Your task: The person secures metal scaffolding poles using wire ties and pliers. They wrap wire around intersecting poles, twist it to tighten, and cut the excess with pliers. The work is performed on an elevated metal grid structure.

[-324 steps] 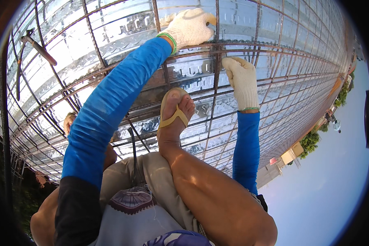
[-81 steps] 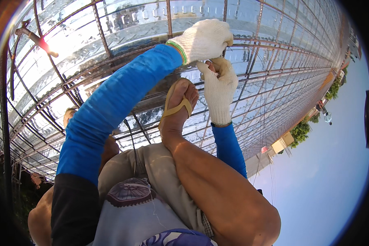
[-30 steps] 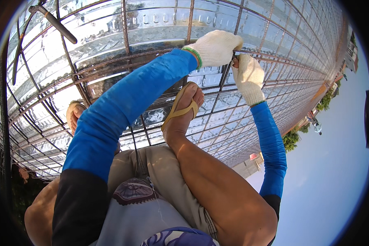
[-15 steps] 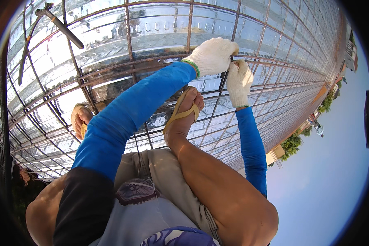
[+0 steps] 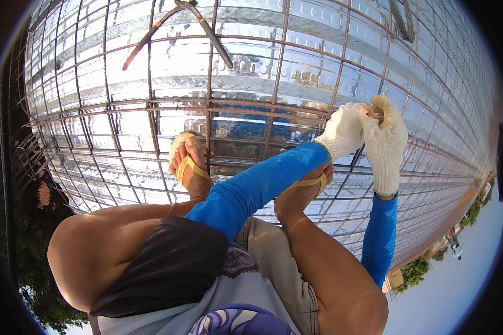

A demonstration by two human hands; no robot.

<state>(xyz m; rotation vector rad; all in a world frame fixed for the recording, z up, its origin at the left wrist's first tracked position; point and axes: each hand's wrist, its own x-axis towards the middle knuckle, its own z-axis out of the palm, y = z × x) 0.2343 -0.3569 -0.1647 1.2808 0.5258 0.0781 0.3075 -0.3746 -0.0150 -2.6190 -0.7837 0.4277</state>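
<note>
Both my hands wear white knitted gloves and meet above the rebar mesh, to the right of my feet. My left hand is closed, knuckles up, its fingertips hidden against the other hand. My right hand is raised beside it with fingers curled and some bare fingertips showing. Whatever is pinched between them is too small to make out. Pincers with dark and orange handles lie spread on the mesh at the top, away from both hands.
Shiny corrugated metal decking lies under the bars. A bundle of thin wire rests at the upper right. My sandalled left foot and right foot are on the mesh. Trees and sky lie past the deck's right edge.
The view has swung left, so pincers and feet appear further right, and the wire bundle has come into sight. My right hand has lifted and turned, still close against the left.
</note>
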